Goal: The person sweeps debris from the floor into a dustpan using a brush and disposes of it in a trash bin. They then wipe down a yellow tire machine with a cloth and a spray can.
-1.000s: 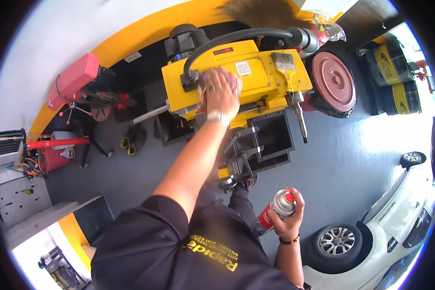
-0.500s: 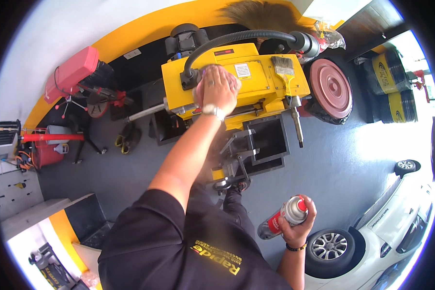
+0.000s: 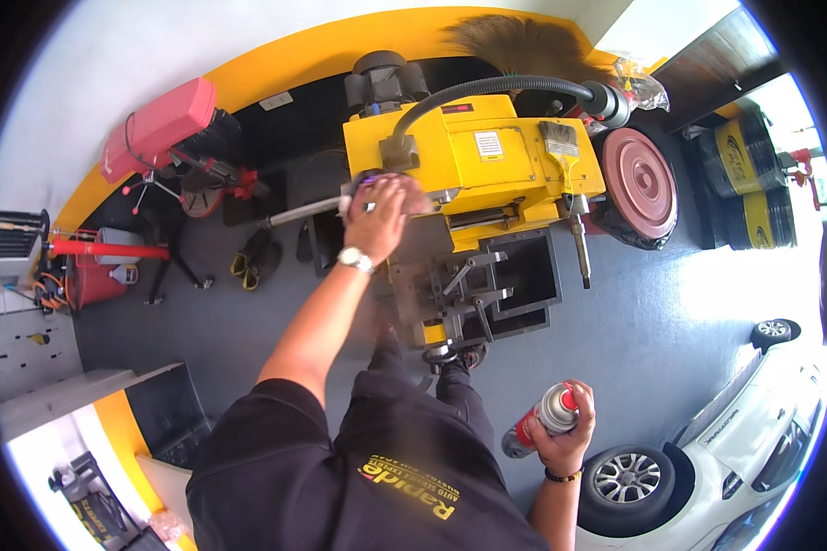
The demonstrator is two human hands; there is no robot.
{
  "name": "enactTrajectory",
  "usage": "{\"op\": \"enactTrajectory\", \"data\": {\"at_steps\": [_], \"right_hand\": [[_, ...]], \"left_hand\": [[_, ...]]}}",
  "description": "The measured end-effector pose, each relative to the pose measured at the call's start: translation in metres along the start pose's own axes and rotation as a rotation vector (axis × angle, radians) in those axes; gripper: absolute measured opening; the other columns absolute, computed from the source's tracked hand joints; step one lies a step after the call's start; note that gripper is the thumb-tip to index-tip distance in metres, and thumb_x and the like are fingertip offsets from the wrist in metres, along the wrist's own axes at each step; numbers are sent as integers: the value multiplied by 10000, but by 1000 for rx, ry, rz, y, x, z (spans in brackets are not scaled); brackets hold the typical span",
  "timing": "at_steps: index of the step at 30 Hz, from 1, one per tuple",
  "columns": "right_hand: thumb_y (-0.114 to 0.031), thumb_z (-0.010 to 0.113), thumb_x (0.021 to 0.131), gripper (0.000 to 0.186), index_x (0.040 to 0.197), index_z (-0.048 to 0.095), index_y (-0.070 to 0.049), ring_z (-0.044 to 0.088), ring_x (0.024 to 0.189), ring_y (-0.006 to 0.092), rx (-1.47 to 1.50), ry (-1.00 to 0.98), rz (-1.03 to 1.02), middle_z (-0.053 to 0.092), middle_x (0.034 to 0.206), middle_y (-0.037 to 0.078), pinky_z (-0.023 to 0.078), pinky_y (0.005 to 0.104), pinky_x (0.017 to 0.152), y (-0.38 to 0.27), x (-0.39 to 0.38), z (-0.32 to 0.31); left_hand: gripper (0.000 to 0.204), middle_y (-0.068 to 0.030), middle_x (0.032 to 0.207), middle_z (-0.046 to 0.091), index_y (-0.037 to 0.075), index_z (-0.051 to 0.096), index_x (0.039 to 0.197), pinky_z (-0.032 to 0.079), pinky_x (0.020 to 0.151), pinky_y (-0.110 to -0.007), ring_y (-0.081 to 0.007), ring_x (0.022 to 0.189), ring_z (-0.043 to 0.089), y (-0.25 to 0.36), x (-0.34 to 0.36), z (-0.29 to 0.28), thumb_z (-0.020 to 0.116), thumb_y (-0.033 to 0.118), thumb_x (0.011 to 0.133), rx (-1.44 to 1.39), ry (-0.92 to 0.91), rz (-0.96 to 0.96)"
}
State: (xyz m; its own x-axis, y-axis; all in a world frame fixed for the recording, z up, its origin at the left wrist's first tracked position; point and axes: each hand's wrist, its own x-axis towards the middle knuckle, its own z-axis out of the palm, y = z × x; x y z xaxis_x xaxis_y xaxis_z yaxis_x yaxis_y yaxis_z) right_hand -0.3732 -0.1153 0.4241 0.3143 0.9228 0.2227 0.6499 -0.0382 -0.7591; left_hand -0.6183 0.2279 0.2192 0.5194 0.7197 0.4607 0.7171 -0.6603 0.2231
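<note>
A yellow workshop machine (image 3: 432, 147) with a metal shaft (image 3: 305, 211) sticking out of its left side stands in front of me. My left hand (image 3: 377, 219) presses a pinkish rag (image 3: 415, 195) against its front left corner, close to the base of that shaft. The fingers lie over the cloth, and the palm is hidden. Low on the right, well apart from the machine, my right hand (image 3: 568, 439) grips a red and silver spray can (image 3: 527, 433) with a red top, tilted.
A paintbrush (image 3: 560, 142) lies on the machine's right end, under a black hose (image 3: 487, 84). Right of it stands a bin with a reddish lid (image 3: 636, 179). Black trays (image 3: 524, 266) project below. A white car (image 3: 735, 441) is at lower right, a red machine (image 3: 161, 129) at far left.
My left hand and the rag have moved down and left, from the machine's top to its front left corner. My right hand still holds the spray can. The view has shifted slightly.
</note>
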Motion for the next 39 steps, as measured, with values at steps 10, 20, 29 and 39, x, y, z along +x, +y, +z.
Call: {"op": "enactTrajectory", "data": {"at_steps": [10,20,29,39], "right_hand": [[-95,808,612,771,1310,483,-127,622,906,310,0,-76,-19,599,1071,195,523,398,765,-22,2,32],[-133,827,632,759,1312,491,-121,627,891,306,19,-56,-10,603,1058,198,525,388,754,-42,-6,35],[-116,828,624,771,1315,488,-119,628,889,304,36,-64,2,595,1084,211,527,385,750,-36,3,48],[-103,825,620,772,1314,488,-125,637,881,292,14,-53,-1,594,1088,207,534,377,739,-46,9,33]], "left_hand": [[495,-182,1475,444,-20,539,1323,326,1133,-471,-391,1373,392,-62,48,-27,545,237,900,-89,-166,-65],[361,-199,1229,549,-16,617,1204,444,1002,-446,-380,1139,544,-70,36,-45,613,131,874,-350,210,-205],[505,-128,1480,458,37,551,1345,301,1147,-482,-371,1408,350,-33,26,-26,503,252,891,-96,-145,-156],[461,-210,1480,429,26,521,1364,210,1205,-447,-425,1426,286,-114,99,13,454,170,931,-80,-220,-133]]}}
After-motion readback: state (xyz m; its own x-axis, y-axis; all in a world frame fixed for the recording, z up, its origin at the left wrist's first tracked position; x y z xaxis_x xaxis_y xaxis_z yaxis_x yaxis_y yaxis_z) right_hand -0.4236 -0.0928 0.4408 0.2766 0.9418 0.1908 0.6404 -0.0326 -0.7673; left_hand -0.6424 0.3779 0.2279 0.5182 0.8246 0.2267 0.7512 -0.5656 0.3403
